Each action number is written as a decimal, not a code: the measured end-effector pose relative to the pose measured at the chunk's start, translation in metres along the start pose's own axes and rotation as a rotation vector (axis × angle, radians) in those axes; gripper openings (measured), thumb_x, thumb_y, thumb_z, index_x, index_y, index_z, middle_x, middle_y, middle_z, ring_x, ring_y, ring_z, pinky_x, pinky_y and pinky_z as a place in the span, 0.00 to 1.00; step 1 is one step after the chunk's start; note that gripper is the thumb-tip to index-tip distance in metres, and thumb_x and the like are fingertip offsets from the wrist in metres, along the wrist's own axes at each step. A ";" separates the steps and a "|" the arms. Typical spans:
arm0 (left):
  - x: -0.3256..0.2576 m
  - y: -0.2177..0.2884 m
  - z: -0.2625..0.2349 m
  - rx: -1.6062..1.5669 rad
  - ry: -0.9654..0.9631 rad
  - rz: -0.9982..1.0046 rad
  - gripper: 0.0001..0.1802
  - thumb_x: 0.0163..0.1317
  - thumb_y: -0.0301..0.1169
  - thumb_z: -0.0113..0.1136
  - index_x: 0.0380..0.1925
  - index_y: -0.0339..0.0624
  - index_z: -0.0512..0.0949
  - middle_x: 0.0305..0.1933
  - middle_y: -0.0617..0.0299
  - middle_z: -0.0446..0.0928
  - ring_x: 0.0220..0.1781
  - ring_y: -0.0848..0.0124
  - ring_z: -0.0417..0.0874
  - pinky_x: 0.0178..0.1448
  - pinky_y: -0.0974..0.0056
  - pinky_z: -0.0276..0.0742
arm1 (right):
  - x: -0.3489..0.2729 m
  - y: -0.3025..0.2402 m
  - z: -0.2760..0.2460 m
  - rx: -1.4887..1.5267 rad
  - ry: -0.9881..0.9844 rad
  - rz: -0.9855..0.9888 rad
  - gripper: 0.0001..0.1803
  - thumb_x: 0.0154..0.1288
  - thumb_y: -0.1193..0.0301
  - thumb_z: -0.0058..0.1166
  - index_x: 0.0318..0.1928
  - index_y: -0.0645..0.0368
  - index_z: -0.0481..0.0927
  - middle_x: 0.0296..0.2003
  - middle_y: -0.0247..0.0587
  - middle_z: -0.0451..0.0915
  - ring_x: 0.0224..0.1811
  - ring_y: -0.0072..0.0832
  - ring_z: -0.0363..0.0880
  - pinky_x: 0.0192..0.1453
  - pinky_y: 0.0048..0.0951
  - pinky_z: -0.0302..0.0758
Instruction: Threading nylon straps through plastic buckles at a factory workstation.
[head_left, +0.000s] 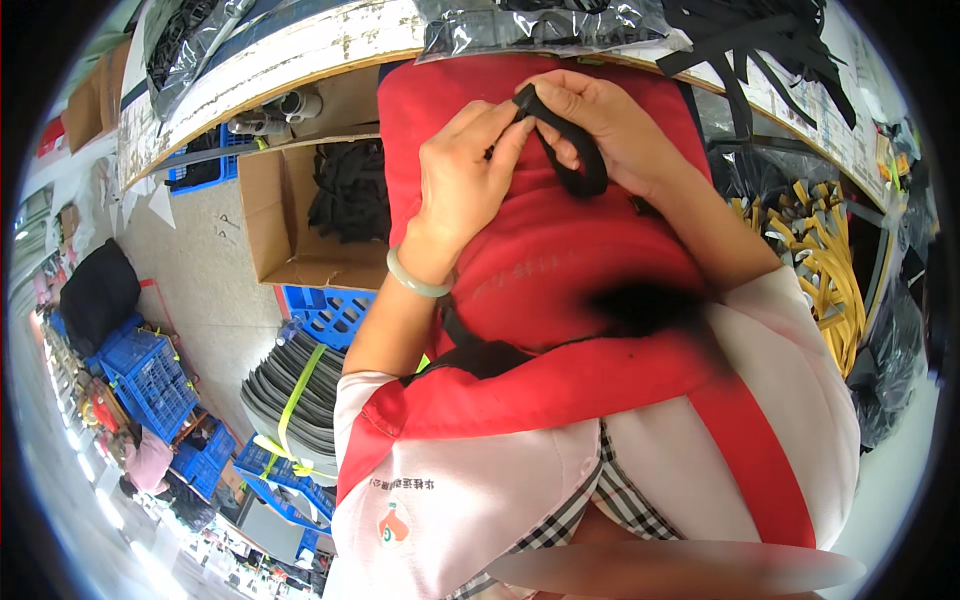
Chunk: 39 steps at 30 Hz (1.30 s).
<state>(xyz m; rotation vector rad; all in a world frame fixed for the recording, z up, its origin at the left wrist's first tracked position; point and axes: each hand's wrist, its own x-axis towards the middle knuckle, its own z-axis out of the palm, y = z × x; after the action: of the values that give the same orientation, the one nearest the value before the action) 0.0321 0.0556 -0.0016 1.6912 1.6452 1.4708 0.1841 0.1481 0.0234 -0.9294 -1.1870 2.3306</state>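
As hands [465,170] [605,125] pinch black strap [584,172] | carton [262,215] left | yellow straps [828,275] right

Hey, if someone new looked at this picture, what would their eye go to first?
Most likely the bright red apron, filling the middle of the view. Over its upper part, the left hand and right hand hold a bent black strap. After that, probably the yellow straps bunched at the right, beyond the right forearm, and the blue crates at the far left.
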 end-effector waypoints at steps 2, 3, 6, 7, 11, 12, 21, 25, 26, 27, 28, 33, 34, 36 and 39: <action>0.000 0.001 -0.004 -0.085 -0.033 -0.030 0.08 0.58 0.22 0.63 0.38 0.34 0.81 0.26 0.58 0.77 0.20 0.72 0.74 0.24 0.69 0.69 | -0.001 -0.006 -0.011 0.001 -0.080 0.047 0.13 0.70 0.64 0.52 0.48 0.59 0.77 0.28 0.32 0.76 0.27 0.16 0.74 0.31 0.16 0.71; 0.000 0.005 -0.007 -0.478 0.000 -0.422 0.08 0.60 0.24 0.62 0.39 0.33 0.81 0.26 0.60 0.78 0.18 0.76 0.71 0.22 0.71 0.65 | 0.000 -0.005 -0.010 0.000 -0.081 0.048 0.13 0.70 0.64 0.52 0.48 0.59 0.77 0.28 0.32 0.76 0.27 0.16 0.74 0.31 0.16 0.71; -0.006 -0.001 -0.007 -0.963 0.031 -0.876 0.09 0.63 0.27 0.60 0.40 0.32 0.81 0.27 0.64 0.79 0.16 0.81 0.65 0.19 0.75 0.58 | -0.001 0.000 -0.003 -0.313 -0.053 -0.139 0.10 0.68 0.70 0.54 0.46 0.60 0.79 0.36 0.34 0.78 0.38 0.17 0.75 0.45 0.18 0.71; -0.008 -0.003 -0.006 -1.055 0.023 -0.935 0.11 0.65 0.28 0.59 0.42 0.32 0.81 0.27 0.65 0.79 0.15 0.83 0.62 0.18 0.77 0.55 | -0.005 0.003 0.000 -0.433 -0.007 -0.314 0.09 0.67 0.71 0.55 0.45 0.61 0.80 0.38 0.32 0.78 0.39 0.17 0.75 0.45 0.18 0.71; 0.002 0.011 -0.002 -0.937 0.155 -0.790 0.09 0.62 0.26 0.62 0.40 0.31 0.82 0.26 0.64 0.80 0.15 0.84 0.64 0.17 0.76 0.55 | -0.010 0.001 0.011 -0.627 0.060 -0.864 0.07 0.66 0.74 0.56 0.42 0.61 0.81 0.38 0.31 0.79 0.34 0.17 0.76 0.38 0.17 0.72; 0.004 0.011 -0.003 -0.893 0.192 -0.773 0.09 0.61 0.25 0.63 0.39 0.32 0.82 0.25 0.66 0.79 0.16 0.85 0.64 0.18 0.77 0.56 | -0.018 -0.009 0.018 -0.515 0.084 -0.726 0.06 0.66 0.74 0.56 0.42 0.61 0.81 0.35 0.32 0.79 0.29 0.16 0.75 0.33 0.16 0.72; -0.006 0.007 0.000 -0.647 0.163 -0.669 0.09 0.58 0.22 0.65 0.39 0.32 0.83 0.25 0.67 0.78 0.21 0.84 0.69 0.25 0.77 0.63 | -0.015 -0.006 0.011 -0.507 0.108 -0.204 0.12 0.66 0.71 0.55 0.48 0.62 0.75 0.24 0.30 0.75 0.21 0.15 0.74 0.23 0.15 0.71; -0.003 0.007 0.000 -0.433 0.156 -0.373 0.09 0.58 0.21 0.64 0.40 0.33 0.83 0.29 0.64 0.79 0.30 0.80 0.75 0.34 0.76 0.70 | -0.003 0.001 0.013 -0.357 0.110 -0.238 0.13 0.68 0.69 0.54 0.47 0.64 0.73 0.23 0.30 0.74 0.20 0.15 0.74 0.24 0.17 0.73; -0.002 0.007 -0.005 -0.432 0.130 -0.377 0.10 0.58 0.20 0.64 0.40 0.34 0.83 0.31 0.63 0.79 0.33 0.78 0.76 0.38 0.74 0.71 | -0.001 0.002 0.014 -0.232 0.107 -0.265 0.12 0.68 0.68 0.53 0.46 0.64 0.74 0.23 0.30 0.74 0.21 0.15 0.74 0.24 0.17 0.73; -0.001 0.007 -0.010 -0.431 0.106 -0.382 0.10 0.58 0.20 0.64 0.41 0.34 0.83 0.33 0.62 0.79 0.37 0.77 0.77 0.43 0.73 0.73 | 0.000 0.000 0.011 -0.232 0.104 -0.266 0.12 0.68 0.68 0.53 0.46 0.64 0.74 0.23 0.30 0.74 0.21 0.15 0.74 0.24 0.17 0.73; -0.001 0.007 -0.013 -0.429 0.109 -0.381 0.10 0.58 0.20 0.64 0.41 0.34 0.83 0.33 0.62 0.79 0.37 0.77 0.77 0.43 0.73 0.73 | 0.001 -0.004 0.005 -0.202 0.027 -0.091 0.12 0.69 0.66 0.53 0.44 0.63 0.75 0.24 0.30 0.74 0.21 0.16 0.74 0.24 0.18 0.73; -0.009 0.013 -0.034 -0.621 -0.051 -0.529 0.09 0.58 0.20 0.63 0.39 0.34 0.83 0.29 0.66 0.76 0.26 0.82 0.71 0.28 0.77 0.64 | 0.009 -0.002 -0.007 -0.042 -0.308 0.167 0.11 0.69 0.64 0.52 0.40 0.61 0.76 0.23 0.28 0.72 0.17 0.13 0.68 0.19 0.13 0.62; -0.013 0.013 -0.045 -0.621 -0.104 -0.578 0.07 0.59 0.21 0.63 0.38 0.33 0.83 0.27 0.69 0.74 0.21 0.84 0.65 0.24 0.77 0.56 | 0.013 0.003 0.000 -0.130 -0.253 0.108 0.10 0.68 0.66 0.53 0.39 0.61 0.77 0.22 0.27 0.72 0.17 0.12 0.66 0.21 0.13 0.60; -0.019 0.015 -0.082 -0.540 -0.257 -0.613 0.07 0.55 0.24 0.65 0.34 0.32 0.82 0.26 0.68 0.72 0.20 0.84 0.63 0.22 0.75 0.53 | 0.020 0.010 0.004 -0.282 -0.119 0.002 0.10 0.68 0.66 0.54 0.38 0.60 0.77 0.23 0.27 0.72 0.19 0.12 0.67 0.22 0.14 0.62; -0.059 0.005 -0.171 -0.486 -0.083 -0.591 0.11 0.59 0.29 0.62 0.38 0.33 0.81 0.28 0.63 0.74 0.17 0.83 0.63 0.19 0.76 0.52 | 0.007 0.006 -0.011 -0.555 0.023 -0.169 0.09 0.67 0.66 0.54 0.38 0.60 0.79 0.26 0.30 0.76 0.25 0.14 0.72 0.30 0.18 0.69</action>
<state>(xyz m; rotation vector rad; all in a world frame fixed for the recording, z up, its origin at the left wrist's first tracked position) -0.0944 -0.0651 0.0457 0.8898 1.4175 1.3270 0.1870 0.1549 0.0113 -0.9720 -1.8712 1.8797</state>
